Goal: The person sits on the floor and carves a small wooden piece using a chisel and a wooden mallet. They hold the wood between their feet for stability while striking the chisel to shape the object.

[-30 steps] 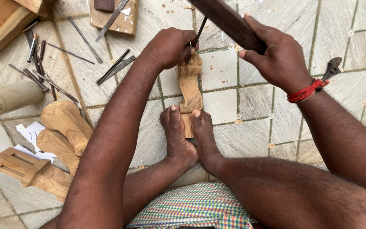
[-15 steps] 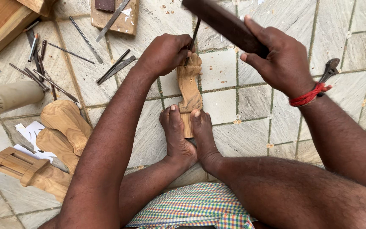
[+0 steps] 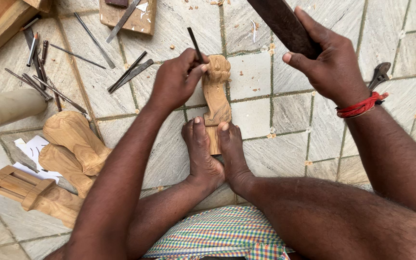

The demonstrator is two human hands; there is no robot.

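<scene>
A pale wooden carving (image 3: 216,94) lies on the stone floor, pinned at its lower end between my two bare feet (image 3: 214,149). My left hand (image 3: 176,77) grips a thin dark chisel (image 3: 194,44) whose tip rests against the carving's upper left side. Raised above and to the right of the carving, my right hand (image 3: 331,60) is closed around a dark wooden mallet (image 3: 282,24). A red thread band circles that wrist.
Several metal chisels (image 3: 39,72) lie scattered at the upper left, two more (image 3: 130,73) near my left hand. Rough carved wooden pieces (image 3: 71,139) and a small frame (image 3: 18,185) sit at left. A wooden board (image 3: 131,14) is at top, a wrench (image 3: 380,72) at right.
My right hand with the mallet has lifted slightly and shifted right. The left hand still holds the chisel against the carving; the feet have not moved.
</scene>
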